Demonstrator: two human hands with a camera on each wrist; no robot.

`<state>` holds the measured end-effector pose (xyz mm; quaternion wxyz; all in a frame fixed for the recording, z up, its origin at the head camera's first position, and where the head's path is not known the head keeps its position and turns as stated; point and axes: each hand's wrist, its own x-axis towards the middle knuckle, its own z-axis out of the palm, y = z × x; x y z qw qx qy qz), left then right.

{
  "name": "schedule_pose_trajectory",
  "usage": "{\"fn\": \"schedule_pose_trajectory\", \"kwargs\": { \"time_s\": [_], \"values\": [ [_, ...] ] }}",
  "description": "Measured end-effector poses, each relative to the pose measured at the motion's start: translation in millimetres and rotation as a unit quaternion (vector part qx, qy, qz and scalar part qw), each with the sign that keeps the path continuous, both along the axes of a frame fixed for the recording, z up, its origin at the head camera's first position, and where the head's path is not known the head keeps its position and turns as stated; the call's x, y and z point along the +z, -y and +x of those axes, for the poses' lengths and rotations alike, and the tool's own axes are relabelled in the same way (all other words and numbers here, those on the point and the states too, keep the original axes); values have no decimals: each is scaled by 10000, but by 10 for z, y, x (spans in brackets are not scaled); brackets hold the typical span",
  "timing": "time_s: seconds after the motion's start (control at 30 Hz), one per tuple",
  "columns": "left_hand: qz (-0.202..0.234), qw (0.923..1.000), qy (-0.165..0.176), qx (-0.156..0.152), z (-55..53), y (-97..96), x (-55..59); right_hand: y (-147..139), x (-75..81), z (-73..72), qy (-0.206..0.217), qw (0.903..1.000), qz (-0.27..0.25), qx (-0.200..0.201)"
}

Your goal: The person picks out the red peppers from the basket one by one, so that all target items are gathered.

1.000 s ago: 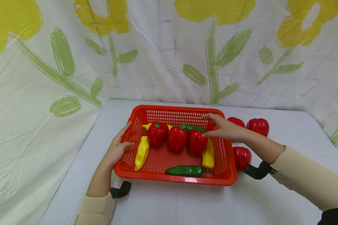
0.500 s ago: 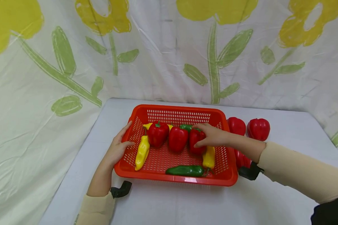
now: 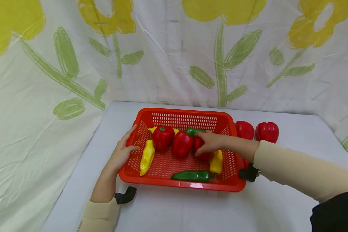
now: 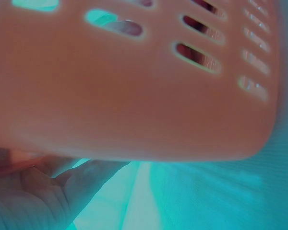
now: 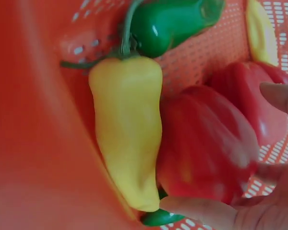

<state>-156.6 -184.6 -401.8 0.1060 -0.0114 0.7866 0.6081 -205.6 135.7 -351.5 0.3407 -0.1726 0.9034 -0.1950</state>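
So the right hand (image 3: 210,143) was hovering over the right side of the red basket (image 3: 177,184) a second ago, and now it's come down and in, with thumb and fingers round the rightmost red bell pepper (image 5: 206,143) of the three in there. The middle bell pepper (image 3: 182,144) has tipped a touch since then too, so I'd guess it got nudged. To me that means the work is at the pick or adjust stage for that one pepper, which is sitting down in the basket, wedged beside a yellow pepper (image 3: 216,163). Left hand (image 3: 122,153) hasn't budged, thumb over the rim and gripping the basket's left end. Stuff I can't see well: the right hand covers most of its pepper in the head view, and the wrist shot is smeary, so it looks like a proper grasp but I can't swear how firm. The far green pepper (image 3: 194,131) is partly covered, the forearm (image 3: 240,145) and its black mount hide most of one red pepper outside, and the left wrist view is nearly all basket wall.
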Motion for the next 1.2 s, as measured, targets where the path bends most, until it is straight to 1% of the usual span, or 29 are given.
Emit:
{"fn": "schedule_pose_trajectory", "kwargs": {
  "time_s": [0.2,0.27,0.37,0.53,0.73,0.87,1.03,1.2],
  "values": [
    [20,10000,0,-24,-11,-20,-17,39,-28,-43,252,9996,85,-105],
    [14,10000,-11,-26,-11,-22,-16,53,-55,-42,231,9996,104,-122],
    [-6,10000,-28,4,-16,-22,-13,82,-114,-43,-11,9997,190,-122],
    [-11,10000,-20,-16,-24,-36,-7,119,-215,-21,-584,9976,365,-120],
    [-60,10000,8,30,-28,-22,-5,154,-293,9,-1091,9928,478,134],
    [-53,10000,16,37,-20,-7,-1,188,-309,-1,-1221,9905,596,232],
    [-15,10000,33,36,-10,-3,2,210,-319,-21,-1224,9888,802,304],
    [55,10000,64,33,4,2,-1,207,-317,-26,-1200,9871,1025,255]
  ]
}}
